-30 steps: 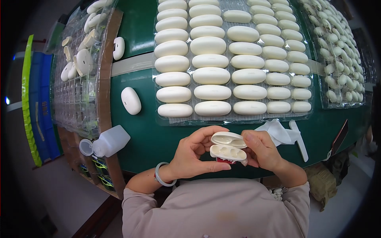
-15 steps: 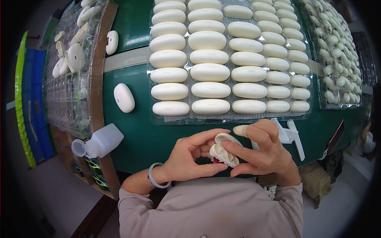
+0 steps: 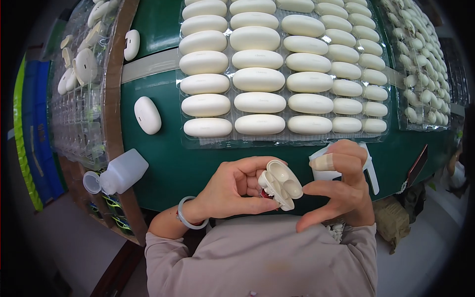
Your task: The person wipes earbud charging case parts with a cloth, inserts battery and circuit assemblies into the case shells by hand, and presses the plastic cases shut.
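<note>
My left hand (image 3: 232, 188) grips an earbud charging case (image 3: 281, 179), cream-white, with its lid swung open and the hollows inside showing. A small red bit shows at the case's lower left, by my fingers; I cannot make out what it is. Just right of the case is my right hand (image 3: 341, 185), fingers apart and bent, holding nothing. A tan wrap covers the end of one of its fingers. Partly hidden behind that hand lies a white plastic piece (image 3: 324, 168) on the green table.
A clear tray (image 3: 213, 143) bears rows of closed white cases ahead. More trays of parts (image 3: 420, 74) stand at right and on a left-hand rack (image 3: 113, 99). A loose white case (image 3: 148, 115) and a translucent bottle (image 3: 126, 171) lie at left. A dark flat object (image 3: 418, 166) is at right.
The case's lid has swung wider open. My right hand has come off the case and moved right, its fingers spreading. My left hand still holds the case.
</note>
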The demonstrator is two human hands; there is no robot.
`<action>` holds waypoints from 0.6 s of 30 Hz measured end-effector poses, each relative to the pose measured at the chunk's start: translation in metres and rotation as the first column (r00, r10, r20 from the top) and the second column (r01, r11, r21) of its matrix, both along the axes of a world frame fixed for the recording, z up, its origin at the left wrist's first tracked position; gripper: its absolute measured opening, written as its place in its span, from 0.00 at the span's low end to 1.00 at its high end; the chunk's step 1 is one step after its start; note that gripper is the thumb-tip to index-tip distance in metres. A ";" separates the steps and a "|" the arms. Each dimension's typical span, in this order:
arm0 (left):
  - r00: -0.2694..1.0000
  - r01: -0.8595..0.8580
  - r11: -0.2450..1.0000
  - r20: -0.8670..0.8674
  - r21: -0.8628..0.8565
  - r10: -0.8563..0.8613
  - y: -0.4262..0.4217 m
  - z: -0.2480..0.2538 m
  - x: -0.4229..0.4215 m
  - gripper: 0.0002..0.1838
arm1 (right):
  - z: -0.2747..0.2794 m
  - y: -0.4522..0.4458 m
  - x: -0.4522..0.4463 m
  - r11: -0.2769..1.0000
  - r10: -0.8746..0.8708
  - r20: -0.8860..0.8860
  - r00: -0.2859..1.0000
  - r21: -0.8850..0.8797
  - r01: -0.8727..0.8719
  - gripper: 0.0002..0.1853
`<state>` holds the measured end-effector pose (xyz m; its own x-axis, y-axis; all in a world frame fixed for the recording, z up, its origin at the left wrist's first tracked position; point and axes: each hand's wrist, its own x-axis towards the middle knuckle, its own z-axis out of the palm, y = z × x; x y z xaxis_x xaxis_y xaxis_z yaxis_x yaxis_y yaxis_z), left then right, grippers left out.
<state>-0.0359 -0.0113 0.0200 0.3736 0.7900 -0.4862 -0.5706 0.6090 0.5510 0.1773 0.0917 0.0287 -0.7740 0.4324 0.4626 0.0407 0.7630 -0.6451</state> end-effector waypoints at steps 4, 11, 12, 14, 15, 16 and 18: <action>0.998 -0.017 0.999 0.054 -0.027 0.019 0.000 -0.001 -0.001 0.30 | 0.002 0.003 0.003 0.999 -0.044 0.009 0.999 -0.005 0.044 0.31; 0.993 -0.002 0.998 0.116 -0.062 0.010 0.001 -0.002 -0.004 0.31 | -0.004 0.001 0.001 1.000 0.004 -0.002 1.000 0.023 -0.004 0.32; 0.993 0.009 0.998 0.119 -0.065 -0.001 0.002 -0.001 -0.004 0.31 | -0.004 0.001 0.001 1.000 0.019 -0.011 1.000 0.016 -0.019 0.33; 0.992 0.033 0.997 0.124 -0.073 -0.024 0.003 0.000 -0.005 0.32 | -0.005 0.000 0.000 0.999 0.041 -0.013 0.999 0.020 -0.040 0.34; 0.994 0.026 0.997 0.106 -0.072 -0.018 0.003 0.000 -0.005 0.32 | -0.006 -0.002 -0.002 0.998 0.047 -0.005 0.999 0.030 -0.047 0.34; 0.996 0.020 0.997 0.089 -0.069 -0.014 0.002 -0.001 -0.004 0.32 | -0.006 -0.003 -0.002 0.998 0.052 0.004 0.999 0.042 -0.052 0.34; 0.998 0.013 0.998 0.067 -0.066 -0.009 0.003 -0.001 -0.001 0.32 | 0.004 0.000 0.002 0.988 -0.074 0.053 0.996 0.143 0.065 0.34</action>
<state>-0.0365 -0.0084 0.0190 0.4153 0.7524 -0.5114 -0.5979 0.6494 0.4699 0.1796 0.0921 0.0332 -0.7717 0.4198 0.4778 0.1311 0.8401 -0.5264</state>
